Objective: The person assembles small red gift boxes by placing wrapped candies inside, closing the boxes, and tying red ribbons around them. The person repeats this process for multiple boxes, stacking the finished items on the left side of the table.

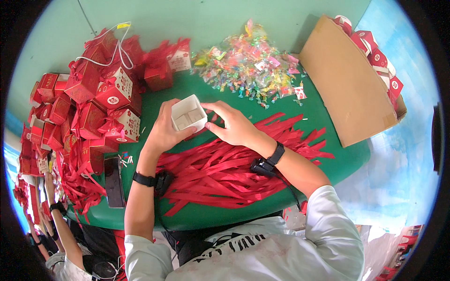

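Observation:
Over the middle of the table I hold a small open paper gift box (196, 104), its white inside facing up with no contents that I can make out. My left hand (162, 127) is wrapped round its left side, the thumb at the near edge. At the box's right side, the fingers and thumb of my right hand (233, 124) grip the wall. Red ribbon strips (220, 168) lie in a loose heap under my wrists. Beyond my right hand is a pile of wrapped candies (255, 65) in many colours.
Red gift boxes with ribbons (89, 112) are stacked high at the left, a white cable (123, 49) over them. A dark phone (114, 182) lies nearby on the green table (154, 100). At right, a cardboard carton (344, 84) holds more boxes. A co-worker's arm (68, 234) shows at lower left.

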`<state>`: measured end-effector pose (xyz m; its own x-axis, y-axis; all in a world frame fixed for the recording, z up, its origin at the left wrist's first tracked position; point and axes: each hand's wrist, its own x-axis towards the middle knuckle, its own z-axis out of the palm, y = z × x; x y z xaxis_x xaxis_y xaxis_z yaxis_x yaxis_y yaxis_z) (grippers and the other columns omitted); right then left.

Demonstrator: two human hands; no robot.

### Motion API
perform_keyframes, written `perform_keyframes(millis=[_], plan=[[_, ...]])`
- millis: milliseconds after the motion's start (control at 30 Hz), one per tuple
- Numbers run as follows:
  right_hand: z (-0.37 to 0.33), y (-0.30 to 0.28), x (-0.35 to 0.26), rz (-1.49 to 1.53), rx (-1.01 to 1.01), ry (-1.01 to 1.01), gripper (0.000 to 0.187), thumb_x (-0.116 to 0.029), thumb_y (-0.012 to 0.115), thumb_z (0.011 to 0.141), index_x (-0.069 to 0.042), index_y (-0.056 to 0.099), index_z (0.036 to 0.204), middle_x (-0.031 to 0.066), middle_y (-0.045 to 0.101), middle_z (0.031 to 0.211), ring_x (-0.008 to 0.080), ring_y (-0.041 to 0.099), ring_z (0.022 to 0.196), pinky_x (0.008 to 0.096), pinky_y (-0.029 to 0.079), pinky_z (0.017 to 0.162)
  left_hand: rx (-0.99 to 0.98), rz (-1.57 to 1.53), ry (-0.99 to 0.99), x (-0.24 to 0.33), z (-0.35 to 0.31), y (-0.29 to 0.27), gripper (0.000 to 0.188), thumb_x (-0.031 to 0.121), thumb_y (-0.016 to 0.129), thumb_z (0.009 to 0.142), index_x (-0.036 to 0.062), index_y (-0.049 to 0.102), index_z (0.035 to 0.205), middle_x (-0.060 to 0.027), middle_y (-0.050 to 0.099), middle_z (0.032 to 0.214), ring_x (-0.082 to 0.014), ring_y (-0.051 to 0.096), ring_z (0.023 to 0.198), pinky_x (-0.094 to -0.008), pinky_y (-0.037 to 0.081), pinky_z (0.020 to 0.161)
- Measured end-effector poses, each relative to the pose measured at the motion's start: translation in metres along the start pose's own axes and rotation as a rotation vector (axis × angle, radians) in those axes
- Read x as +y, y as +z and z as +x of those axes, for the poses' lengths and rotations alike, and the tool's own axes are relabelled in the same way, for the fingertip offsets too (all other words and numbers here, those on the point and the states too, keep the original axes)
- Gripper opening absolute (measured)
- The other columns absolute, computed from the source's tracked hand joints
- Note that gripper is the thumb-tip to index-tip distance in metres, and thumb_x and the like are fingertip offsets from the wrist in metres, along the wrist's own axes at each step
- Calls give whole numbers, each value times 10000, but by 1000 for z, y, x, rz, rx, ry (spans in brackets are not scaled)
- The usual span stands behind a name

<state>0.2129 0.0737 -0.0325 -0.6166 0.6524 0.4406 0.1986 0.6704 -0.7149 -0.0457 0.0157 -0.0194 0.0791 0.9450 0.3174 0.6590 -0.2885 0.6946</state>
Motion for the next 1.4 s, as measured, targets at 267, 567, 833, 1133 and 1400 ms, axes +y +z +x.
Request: perform_keyframes(millis=[267, 567, 833, 1133, 1400], plan=[[0, -1, -6, 29, -15, 28, 535, -231, 789, 984, -105, 589, 1464, 140, 673, 1234, 275, 718, 909, 416, 596, 816, 71, 201, 178, 8, 0, 3, 860, 364, 926, 784, 8, 561, 1477, -238, 602, 1431, -453, 592, 1318, -526, 486, 1132], [2, -5, -10, 113, -62, 212, 536, -259, 726, 1053, -97, 543, 1530, 110, 670, 1106, 214, 666, 856, 372, 555, 763, 3, 160, 195, 21, 0, 0, 822, 384, 937, 770, 11, 598, 1419, -215, 642, 1364, -440, 618, 1274, -522, 495, 1100], [1, 1, 8, 55, 2, -41, 548, -188, 680, 1076, -116, 505, 1591, 68, 610, 981, 191, 587, 821, 361, 518, 768, -67, 117, 75, 24, 0, -2, 878, 370, 957, 761, 11, 555, 1454, -209, 635, 1346, -440, 613, 1279, -510, 504, 1102], [1, -3, 2, 163, -118, 134, 555, -315, 651, 1097, -100, 487, 1582, 147, 685, 983, 307, 689, 875, 438, 546, 817, -44, -124, 5, 3, -3, 10, 1105, 233, 1033, 658, 39, 393, 1538, -210, 521, 1443, -390, 582, 1346, -471, 504, 1139], [-2, 2, 9, 239, -103, 118, 543, -301, 630, 1115, -118, 468, 1600, 102, 657, 933, 231, 647, 820, 397, 528, 777, -47, -67, 9, 2, -1, 9, 1039, 259, 1023, 680, 26, 438, 1507, -203, 539, 1433, -391, 586, 1331, -471, 505, 1132]])
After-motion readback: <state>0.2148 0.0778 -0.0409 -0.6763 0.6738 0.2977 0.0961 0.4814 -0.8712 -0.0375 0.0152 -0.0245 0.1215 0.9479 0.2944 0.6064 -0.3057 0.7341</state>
